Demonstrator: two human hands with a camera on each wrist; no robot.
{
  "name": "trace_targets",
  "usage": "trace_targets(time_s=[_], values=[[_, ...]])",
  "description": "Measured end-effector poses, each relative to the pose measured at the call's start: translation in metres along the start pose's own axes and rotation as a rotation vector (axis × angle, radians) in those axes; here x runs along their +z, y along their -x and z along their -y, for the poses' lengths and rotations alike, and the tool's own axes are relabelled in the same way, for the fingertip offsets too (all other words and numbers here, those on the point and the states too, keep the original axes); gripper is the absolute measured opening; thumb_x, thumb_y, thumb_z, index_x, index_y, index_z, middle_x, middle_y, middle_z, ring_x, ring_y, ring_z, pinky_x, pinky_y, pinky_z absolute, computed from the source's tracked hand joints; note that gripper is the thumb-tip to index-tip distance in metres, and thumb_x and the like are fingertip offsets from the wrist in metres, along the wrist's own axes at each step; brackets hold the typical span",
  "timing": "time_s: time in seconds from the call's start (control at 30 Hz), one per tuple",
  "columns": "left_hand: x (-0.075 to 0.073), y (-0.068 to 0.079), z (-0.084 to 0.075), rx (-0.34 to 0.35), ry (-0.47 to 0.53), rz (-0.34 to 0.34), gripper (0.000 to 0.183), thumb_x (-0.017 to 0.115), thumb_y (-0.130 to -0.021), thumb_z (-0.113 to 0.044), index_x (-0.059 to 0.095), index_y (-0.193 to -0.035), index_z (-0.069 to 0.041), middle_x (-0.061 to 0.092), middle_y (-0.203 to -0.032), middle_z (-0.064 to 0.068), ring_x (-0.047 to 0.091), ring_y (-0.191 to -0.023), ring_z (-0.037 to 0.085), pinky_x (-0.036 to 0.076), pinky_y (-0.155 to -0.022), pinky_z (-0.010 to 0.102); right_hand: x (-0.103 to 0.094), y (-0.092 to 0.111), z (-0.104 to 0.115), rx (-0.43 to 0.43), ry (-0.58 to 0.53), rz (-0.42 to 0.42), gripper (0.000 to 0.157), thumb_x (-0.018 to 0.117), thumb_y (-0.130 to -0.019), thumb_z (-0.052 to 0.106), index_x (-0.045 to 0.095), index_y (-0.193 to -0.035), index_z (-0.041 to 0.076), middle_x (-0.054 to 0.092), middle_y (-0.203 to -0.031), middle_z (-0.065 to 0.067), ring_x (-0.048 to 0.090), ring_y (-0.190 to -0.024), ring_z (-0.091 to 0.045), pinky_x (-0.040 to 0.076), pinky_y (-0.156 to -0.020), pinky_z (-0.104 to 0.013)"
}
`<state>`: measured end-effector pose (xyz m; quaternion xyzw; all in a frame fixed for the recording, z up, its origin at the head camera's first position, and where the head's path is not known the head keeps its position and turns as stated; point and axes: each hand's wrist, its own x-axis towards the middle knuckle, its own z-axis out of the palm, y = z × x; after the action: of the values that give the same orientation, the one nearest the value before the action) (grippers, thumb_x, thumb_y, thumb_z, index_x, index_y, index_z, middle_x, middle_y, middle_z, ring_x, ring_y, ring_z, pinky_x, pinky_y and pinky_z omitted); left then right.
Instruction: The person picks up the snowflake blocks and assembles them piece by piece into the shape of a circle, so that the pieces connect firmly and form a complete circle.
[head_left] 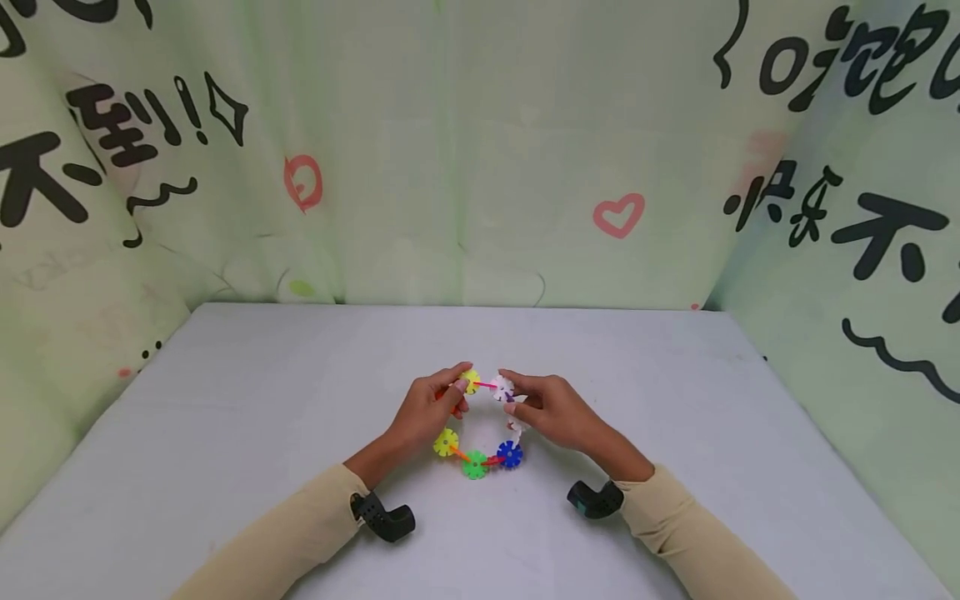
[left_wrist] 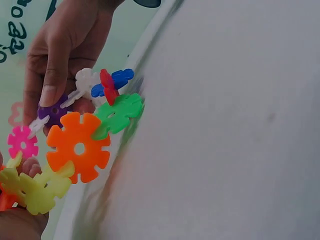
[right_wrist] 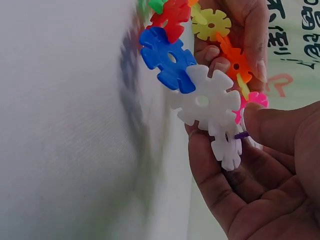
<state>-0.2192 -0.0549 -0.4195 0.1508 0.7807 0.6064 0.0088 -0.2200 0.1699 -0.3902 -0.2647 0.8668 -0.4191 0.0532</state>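
Both hands hold up a ring of slotted plastic snowflake discs, joined edge to edge. On its left side, my left hand grips the ring by an orange disc, close to the yellow disc at the top. My right hand pinches a purple disc between thumb and fingers, with white discs on either side. A pink disc spans the gap between the hands. Lower down hang a yellow disc, a green disc and a blue disc.
A white-covered table lies beneath the hands. Pale green curtains with dark lettering and red hearts stand at the back and both sides. Black wrist devices are strapped over the beige sleeves.
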Motion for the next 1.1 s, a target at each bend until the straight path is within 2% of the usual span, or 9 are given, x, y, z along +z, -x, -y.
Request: trace_targets(time_s=[0.2,0.33,0.43,0.53,0.77,0.9,1.1], values=[[-0.002,-0.001,-0.003,-0.013,-0.030,0.010,0.042,0.052,-0.102,-0.018,0.049,-0.142,-0.006,0.062,-0.082,0.005,0.059,-0.075,0.019,0.052,-0.073,0.032,0.001,-0.002,0.001,0.001,0.007,-0.014,0.053,0.065,-0.093,0.008,0.046,-0.142,-0.001,0.066,-0.115,-0.019,0.069,-0.077,-0.012,0.049,-0.065,-0.026],[-0.005,-0.007,-0.005,-0.039,-0.086,0.031,0.048,0.055,-0.101,-0.021,0.045,-0.145,-0.007,0.065,-0.095,0.005,0.062,-0.090,0.021,0.053,-0.079,0.032,-0.001,-0.006,0.001,0.049,0.009,-0.051,0.052,0.066,-0.093,0.009,0.048,-0.142,0.000,0.064,-0.117,-0.019,0.070,-0.081,-0.014,0.053,-0.071,-0.029],[-0.007,-0.012,-0.007,-0.070,-0.140,0.032,0.053,0.060,-0.098,-0.021,0.043,-0.147,-0.007,0.063,-0.109,0.007,0.058,-0.104,0.023,0.051,-0.087,0.033,-0.003,-0.011,0.000,0.087,-0.018,-0.066,0.052,0.066,-0.093,0.009,0.049,-0.141,0.001,0.063,-0.118,-0.020,0.071,-0.080,-0.016,0.055,-0.078,-0.032],[-0.008,-0.017,-0.005,-0.096,-0.187,0.021,0.054,0.063,-0.096,-0.018,0.044,-0.146,-0.007,0.060,-0.116,0.007,0.054,-0.110,0.023,0.051,-0.089,0.032,-0.006,-0.017,-0.004,0.087,-0.025,-0.060,0.050,0.067,-0.093,0.009,0.051,-0.139,0.000,0.064,-0.118,-0.020,0.071,-0.084,-0.020,0.054,-0.081,-0.035],[-0.012,-0.033,0.000,-0.172,-0.246,0.017,0.047,0.062,-0.097,-0.016,0.051,-0.141,-0.005,0.063,-0.114,0.007,0.055,-0.104,0.022,0.053,-0.076,0.025,-0.008,-0.036,-0.016,0.072,0.048,-0.023,0.043,0.066,-0.093,0.011,0.056,-0.134,-0.001,0.066,-0.113,-0.017,0.067,-0.093,-0.025,0.055,-0.076,-0.032],[-0.016,-0.040,0.001,-0.195,-0.269,0.020,0.044,0.063,-0.096,-0.014,0.054,-0.137,-0.002,0.064,-0.115,0.010,0.058,-0.101,0.022,0.054,-0.077,0.026,-0.009,-0.045,-0.021,0.076,0.055,0.004,0.041,0.065,-0.093,0.011,0.058,-0.132,-0.001,0.067,-0.111,-0.016,0.065,-0.090,-0.023,0.053,-0.073,-0.030],[-0.017,-0.048,0.008,-0.182,-0.319,0.021,0.041,0.067,-0.093,-0.012,0.060,-0.130,0.002,0.065,-0.112,0.011,0.058,-0.099,0.023,0.053,-0.081,0.029,-0.008,-0.053,-0.031,0.119,0.065,0.007,0.037,0.066,-0.093,0.011,0.062,-0.127,-0.001,0.067,-0.106,-0.013,0.061,-0.086,-0.021,0.050,-0.070,-0.029]])
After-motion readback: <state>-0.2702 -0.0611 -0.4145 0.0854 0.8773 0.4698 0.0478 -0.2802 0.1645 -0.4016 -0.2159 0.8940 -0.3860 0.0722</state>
